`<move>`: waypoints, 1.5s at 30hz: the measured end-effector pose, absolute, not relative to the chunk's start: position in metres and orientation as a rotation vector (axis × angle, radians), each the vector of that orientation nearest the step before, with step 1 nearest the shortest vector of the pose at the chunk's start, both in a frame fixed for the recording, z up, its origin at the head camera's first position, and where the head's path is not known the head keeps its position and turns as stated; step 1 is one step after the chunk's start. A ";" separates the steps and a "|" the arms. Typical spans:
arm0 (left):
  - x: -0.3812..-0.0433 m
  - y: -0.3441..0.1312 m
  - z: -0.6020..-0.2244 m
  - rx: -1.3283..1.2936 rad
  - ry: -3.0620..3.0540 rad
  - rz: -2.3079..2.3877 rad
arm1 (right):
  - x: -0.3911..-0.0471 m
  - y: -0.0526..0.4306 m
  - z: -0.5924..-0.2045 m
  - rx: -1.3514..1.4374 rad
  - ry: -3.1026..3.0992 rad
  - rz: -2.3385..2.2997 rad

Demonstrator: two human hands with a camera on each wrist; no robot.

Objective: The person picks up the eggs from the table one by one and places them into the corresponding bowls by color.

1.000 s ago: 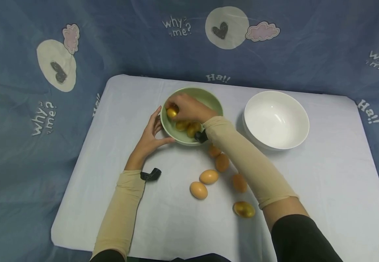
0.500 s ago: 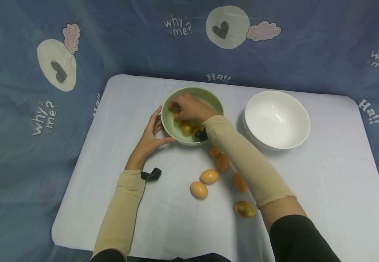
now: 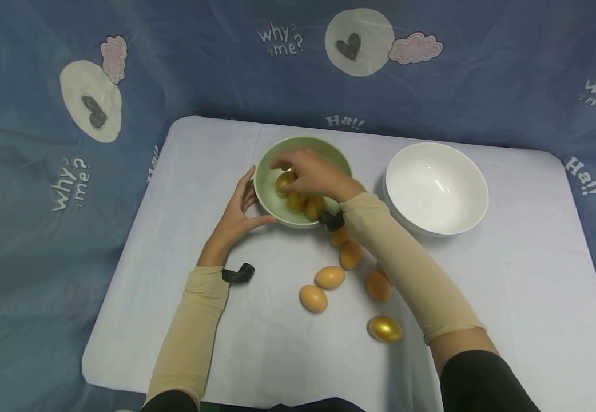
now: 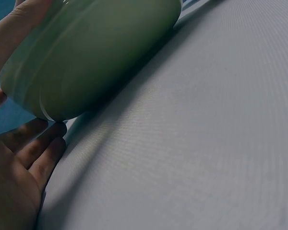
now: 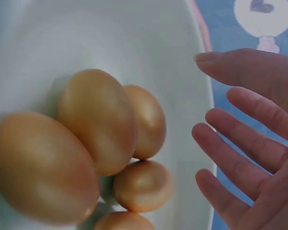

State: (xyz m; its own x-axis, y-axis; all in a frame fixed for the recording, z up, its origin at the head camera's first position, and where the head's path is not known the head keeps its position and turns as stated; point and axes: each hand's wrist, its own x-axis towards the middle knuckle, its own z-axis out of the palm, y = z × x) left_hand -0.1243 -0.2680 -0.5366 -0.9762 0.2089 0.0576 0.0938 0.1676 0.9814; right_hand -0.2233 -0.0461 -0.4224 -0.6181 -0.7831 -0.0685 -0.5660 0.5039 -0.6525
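Note:
A green bowl (image 3: 332, 157) stands near the table's back edge with several golden eggs (image 3: 284, 183) inside. My left hand (image 3: 232, 220) touches the bowl's left and near side, thumb and fingers extended against its wall. In the left wrist view those fingers (image 4: 48, 148) meet the lower green wall. Over the bowl is my right hand (image 3: 314, 173), partly covering the eggs in the head view. From the right wrist, its fingers (image 5: 230, 148) look spread and relaxed, holding nothing, beside the eggs (image 5: 98, 122).
A white bowl (image 3: 434, 189) stands to the right. In front of the green bowl several brown eggs (image 3: 313, 298) lie on the white tablecloth (image 3: 257, 355), some partly under the right forearm. One golden egg (image 3: 384, 329) lies nearest me. A blue printed cloth (image 3: 215, 68) hangs behind.
My right hand has let go of a golden egg in the green bowl, its fingers have spread and it has shifted right. My left hand has stayed at the bowl.

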 end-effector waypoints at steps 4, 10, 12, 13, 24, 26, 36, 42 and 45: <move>-0.124 -0.268 -0.536 0.302 2.339 1.942 | -0.215 -0.039 -0.418 -1.125 2.382 -0.892; -0.123 -0.267 -0.534 0.300 2.347 1.934 | -0.201 -0.025 -0.414 -1.154 2.362 -0.954; -0.124 -0.267 -0.535 0.299 2.345 1.936 | -0.194 -0.019 -0.413 -1.156 2.373 -0.950; -0.124 -0.268 -0.535 0.298 2.347 1.935 | -0.190 -0.015 -0.412 -1.157 2.381 -0.946; -0.126 -0.266 -0.536 0.285 2.340 1.949 | -0.139 0.033 -0.418 -1.145 2.371 -1.057; -0.126 -0.266 -0.536 0.288 2.332 1.958 | -0.131 0.041 -0.421 -1.123 2.372 -1.054; -0.124 -0.268 -0.539 0.325 2.344 1.964 | -0.099 0.074 -0.432 -1.047 2.350 -1.125; -0.124 -0.267 -0.538 0.324 2.346 1.964 | -0.077 0.091 -0.434 -1.017 2.390 -1.097; -0.124 -0.267 -0.537 0.322 2.345 1.965 | -0.066 0.099 -0.437 -0.981 2.395 -1.104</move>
State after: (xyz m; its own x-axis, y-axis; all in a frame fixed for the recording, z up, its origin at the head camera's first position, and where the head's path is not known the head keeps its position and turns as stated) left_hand -0.1239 -0.2671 -0.5373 -0.9760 0.2010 0.0842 0.1180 0.1627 0.9796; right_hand -0.0661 0.0990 -0.4372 -0.7101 -0.7041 -0.0077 -0.4512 0.4634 -0.7627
